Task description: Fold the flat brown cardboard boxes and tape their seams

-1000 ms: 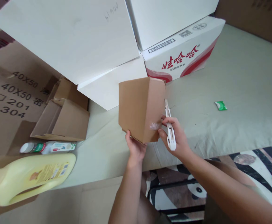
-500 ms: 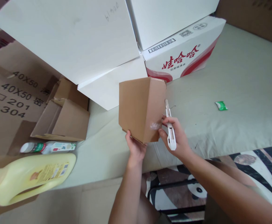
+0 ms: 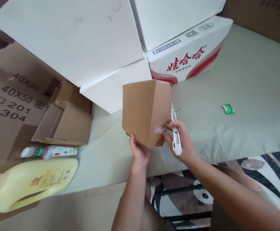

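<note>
Both forearms reach in from the near side, the left rising almost straight and the right slanting in from the right corner. The left hand (image 3: 140, 155) grips a small brown cardboard box (image 3: 138, 109) by its lower near edge, thumb on the edge and fingers underneath. The right hand (image 3: 184, 141) is curled round a slim white plastic utility knife (image 3: 176, 139), its tip pointing away beside the box's right side; whether blade and cardboard touch, I cannot tell. The right fingertips meet that same side, next to a shiny strip of clear tape (image 3: 159, 130). The box is held tilted over the middle of the near edge of a pale green cloth sheet (image 3: 202, 125), its inside hidden. Toward the sheet's left edge sits another brown cardboard box (image 3: 71, 125) with raised flaps, contents out of sight. A clear plastic bottle with a white cap (image 3: 50, 151) lies before it, and an opaque pale yellow plastic jug with a handle (image 3: 20, 173) lies at the near left corner. White cardboard cartons (image 3: 65, 38) are stacked toward the far edge, alongside a white carton with red lettering (image 3: 185, 65).
</note>
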Tool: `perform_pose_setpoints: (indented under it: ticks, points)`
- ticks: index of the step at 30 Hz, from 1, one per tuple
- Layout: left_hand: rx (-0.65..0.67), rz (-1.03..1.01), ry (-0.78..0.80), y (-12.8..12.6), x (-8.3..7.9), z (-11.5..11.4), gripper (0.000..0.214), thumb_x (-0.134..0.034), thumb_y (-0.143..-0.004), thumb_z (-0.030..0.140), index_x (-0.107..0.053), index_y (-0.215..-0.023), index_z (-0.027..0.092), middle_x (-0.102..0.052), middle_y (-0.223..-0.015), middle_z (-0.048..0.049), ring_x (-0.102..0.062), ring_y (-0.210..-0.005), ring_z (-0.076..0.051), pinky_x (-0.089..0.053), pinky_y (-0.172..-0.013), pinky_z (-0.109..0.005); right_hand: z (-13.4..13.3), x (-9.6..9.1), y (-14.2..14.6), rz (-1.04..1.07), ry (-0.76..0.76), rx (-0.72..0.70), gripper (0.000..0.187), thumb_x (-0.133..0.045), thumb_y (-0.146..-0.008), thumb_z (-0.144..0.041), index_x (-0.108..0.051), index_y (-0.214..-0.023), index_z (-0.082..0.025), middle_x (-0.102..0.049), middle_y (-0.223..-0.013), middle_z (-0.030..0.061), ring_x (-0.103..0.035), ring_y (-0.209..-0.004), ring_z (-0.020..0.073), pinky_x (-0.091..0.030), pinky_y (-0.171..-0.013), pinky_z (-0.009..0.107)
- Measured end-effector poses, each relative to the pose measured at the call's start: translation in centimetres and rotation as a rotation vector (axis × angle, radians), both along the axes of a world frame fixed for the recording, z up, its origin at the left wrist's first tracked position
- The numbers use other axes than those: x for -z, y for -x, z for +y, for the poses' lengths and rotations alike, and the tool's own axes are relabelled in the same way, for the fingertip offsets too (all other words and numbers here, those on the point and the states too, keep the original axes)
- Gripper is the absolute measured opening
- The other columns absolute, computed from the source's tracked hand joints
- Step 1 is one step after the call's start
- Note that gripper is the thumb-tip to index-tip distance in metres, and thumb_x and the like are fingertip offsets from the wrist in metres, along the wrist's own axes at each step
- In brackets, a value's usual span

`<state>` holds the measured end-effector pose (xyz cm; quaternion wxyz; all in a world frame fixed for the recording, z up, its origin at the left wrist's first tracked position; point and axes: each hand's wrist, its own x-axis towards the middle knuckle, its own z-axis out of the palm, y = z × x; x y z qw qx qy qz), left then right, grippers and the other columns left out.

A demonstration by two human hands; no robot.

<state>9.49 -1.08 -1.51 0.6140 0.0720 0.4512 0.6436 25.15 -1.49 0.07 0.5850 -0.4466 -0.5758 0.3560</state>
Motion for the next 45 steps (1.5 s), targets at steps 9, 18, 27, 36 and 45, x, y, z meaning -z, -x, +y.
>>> perform_pose_setpoints:
  ticks: [9,18,27,36,45]
  points:
    - [0.022,0.029,-0.001,0.06,0.23,-0.02,0.066,-0.072,-0.072,0.066,-0.070,-0.123,0.024,-0.072,-0.126,-0.0089,-0.068,-0.111,-0.029,-0.053,-0.070,-0.031,-0.07,-0.26,-0.07,-0.085,-0.007,0.039,0.020,-0.058,-0.089,-0.021,-0.053,-0.106,-0.029,-0.067,-0.099,0.0030,-0.067,-0.087,0.0209,-0.052,-0.073,0.036]
    - [0.013,0.018,-0.021,-0.04,0.14,-0.05,0.063,-0.071,-0.076,0.064,-0.070,-0.125,0.024,-0.073,-0.127,-0.0098,-0.069,-0.112,-0.029,-0.056,-0.074,-0.032,-0.03,-0.36,-0.06,-0.086,-0.003,0.040,0.019,-0.059,-0.088,-0.023,-0.053,-0.105,-0.029,-0.066,-0.099,0.0034,-0.065,-0.087,0.0216,-0.051,-0.074,0.038]
    - [0.037,0.042,-0.052,0.25,0.70,-0.06,0.062,-0.071,-0.077,0.067,-0.070,-0.123,0.025,-0.072,-0.128,-0.0090,-0.063,-0.124,-0.031,-0.056,-0.088,-0.036,-0.05,-0.49,-0.05,-0.064,0.010,0.024,0.019,-0.059,-0.088,-0.022,-0.053,-0.105,-0.028,-0.066,-0.098,0.0023,-0.064,-0.080,0.0195,-0.051,-0.072,0.037]
    - [0.008,0.020,-0.034,-0.03,0.26,-0.04,0.060,-0.070,-0.077,0.064,-0.071,-0.121,0.023,-0.072,-0.127,-0.0091,-0.066,-0.117,-0.029,-0.055,-0.084,-0.034,-0.08,-0.64,-0.06,-0.076,0.000,0.029,0.019,-0.058,-0.088,-0.022,-0.052,-0.104,-0.028,-0.065,-0.094,0.0012,-0.061,-0.074,0.0176,-0.049,-0.067,0.034]
    - [0.047,0.045,-0.032,0.17,0.31,-0.07,0.063,-0.070,-0.075,0.067,-0.069,-0.124,0.026,-0.071,-0.125,-0.0080,-0.064,-0.120,-0.030,-0.054,-0.085,-0.035,-0.08,-0.51,-0.11,-0.058,0.033,0.019,0.019,-0.059,-0.087,-0.024,-0.053,-0.104,-0.028,-0.064,-0.094,0.0018,-0.062,-0.077,0.0192,-0.049,-0.070,0.035]
